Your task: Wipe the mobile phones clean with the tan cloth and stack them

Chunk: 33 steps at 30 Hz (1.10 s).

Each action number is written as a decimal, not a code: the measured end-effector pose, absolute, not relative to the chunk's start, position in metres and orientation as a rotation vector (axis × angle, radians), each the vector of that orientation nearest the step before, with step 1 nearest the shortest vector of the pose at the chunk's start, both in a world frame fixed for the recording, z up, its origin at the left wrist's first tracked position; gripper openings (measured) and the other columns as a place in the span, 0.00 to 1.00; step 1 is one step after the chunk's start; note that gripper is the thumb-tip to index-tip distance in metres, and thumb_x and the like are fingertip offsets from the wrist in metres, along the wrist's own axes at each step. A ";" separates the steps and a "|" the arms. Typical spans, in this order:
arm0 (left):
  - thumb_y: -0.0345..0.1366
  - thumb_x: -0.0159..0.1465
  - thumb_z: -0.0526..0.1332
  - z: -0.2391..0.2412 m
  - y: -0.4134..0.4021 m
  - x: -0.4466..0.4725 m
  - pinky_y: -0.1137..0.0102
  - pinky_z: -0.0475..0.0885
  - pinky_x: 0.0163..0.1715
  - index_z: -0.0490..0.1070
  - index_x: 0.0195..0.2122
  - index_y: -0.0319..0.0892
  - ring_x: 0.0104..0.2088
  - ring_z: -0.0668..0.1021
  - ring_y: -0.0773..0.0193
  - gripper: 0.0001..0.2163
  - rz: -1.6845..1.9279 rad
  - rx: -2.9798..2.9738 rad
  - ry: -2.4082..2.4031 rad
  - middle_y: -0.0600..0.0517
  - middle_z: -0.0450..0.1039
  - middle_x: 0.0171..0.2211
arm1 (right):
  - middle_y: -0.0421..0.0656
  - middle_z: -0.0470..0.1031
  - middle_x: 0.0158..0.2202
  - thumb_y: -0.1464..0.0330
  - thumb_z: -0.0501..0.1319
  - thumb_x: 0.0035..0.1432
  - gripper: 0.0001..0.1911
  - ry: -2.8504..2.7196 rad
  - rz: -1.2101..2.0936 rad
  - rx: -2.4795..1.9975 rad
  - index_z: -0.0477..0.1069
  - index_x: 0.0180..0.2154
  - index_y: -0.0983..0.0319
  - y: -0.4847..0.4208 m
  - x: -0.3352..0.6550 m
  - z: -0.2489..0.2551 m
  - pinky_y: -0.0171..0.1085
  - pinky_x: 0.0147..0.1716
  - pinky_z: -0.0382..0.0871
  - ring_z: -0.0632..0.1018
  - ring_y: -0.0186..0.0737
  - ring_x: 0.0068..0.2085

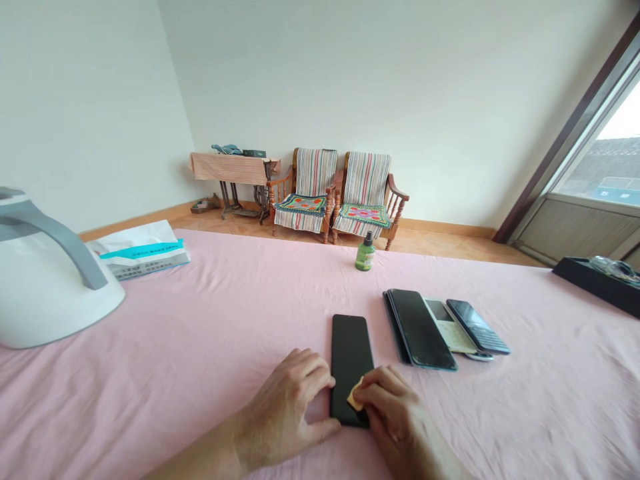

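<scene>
A black smartphone (351,353) lies face up on the pink cloth. My left hand (287,407) holds the phone at its left side, with thumb and index fingertip against the edge. Between the pinched fingers of my right hand (397,410) is a small folded yellow cloth (355,395), pressed on the lower part of the phone's screen. Right of this phone sits another dark smartphone (421,327), stacked over a further dark device. Beside that stack are a light-coloured phone (445,320) with a small screen and a dark keypad phone (477,325).
A green spray bottle (365,253) with a black top stands upright farther back. At left are a white kettle (45,280) with a grey handle and a tissue pack (143,250). A black box (595,283) with clear items sits at far right. Two chairs (363,187) stand beyond.
</scene>
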State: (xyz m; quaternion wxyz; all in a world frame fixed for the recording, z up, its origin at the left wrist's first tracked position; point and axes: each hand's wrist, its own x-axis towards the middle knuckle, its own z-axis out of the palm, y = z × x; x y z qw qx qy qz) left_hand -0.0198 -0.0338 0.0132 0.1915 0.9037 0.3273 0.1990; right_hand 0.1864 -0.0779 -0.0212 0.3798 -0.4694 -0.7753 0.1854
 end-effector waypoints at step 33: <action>0.33 0.50 0.70 0.013 -0.033 -0.019 0.62 0.66 0.42 0.71 0.35 0.41 0.39 0.71 0.57 0.13 0.544 2.542 0.923 0.50 0.71 0.35 | 0.43 0.71 0.32 0.81 0.54 0.56 0.14 -2.015 0.247 -1.362 0.73 0.33 0.59 -0.048 0.171 -0.011 0.41 0.37 0.62 0.69 0.41 0.36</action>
